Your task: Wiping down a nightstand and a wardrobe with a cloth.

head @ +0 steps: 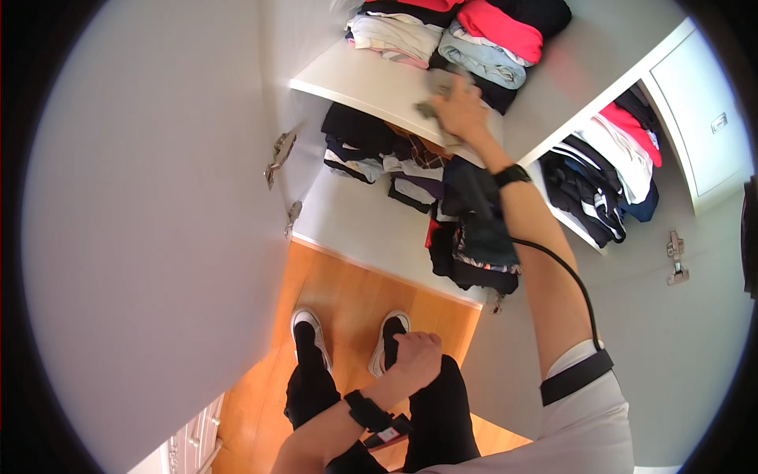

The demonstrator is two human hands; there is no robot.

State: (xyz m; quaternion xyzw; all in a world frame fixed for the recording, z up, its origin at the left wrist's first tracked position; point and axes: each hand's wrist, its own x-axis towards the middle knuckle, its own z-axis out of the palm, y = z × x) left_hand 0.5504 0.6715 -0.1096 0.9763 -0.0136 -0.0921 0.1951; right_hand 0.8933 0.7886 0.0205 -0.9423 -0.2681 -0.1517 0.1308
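My right hand (465, 114) is on the white upper shelf (361, 77) of a wardrobe, gripping a grey-green cloth (443, 83) that is blurred and hangs partly over the shelf's front edge. Just behind it stands a stack of folded clothes with light blue denim (482, 56) and a red garment (503, 26). A second stack with cream-coloured clothes (400, 38) sits to its left. Low in front of my body, my left hand (417, 358) is over my right leg; its fingers curl out of sight, and no object shows in it.
On the lower shelf (343, 207) lie folded dark clothes (358, 133) and a taller pile (482, 249) near the right. An open door (160, 207) with metal hinges stands left. More clothes (616, 160) fill a right-hand compartment. A black cable (562, 263) runs along my right arm.
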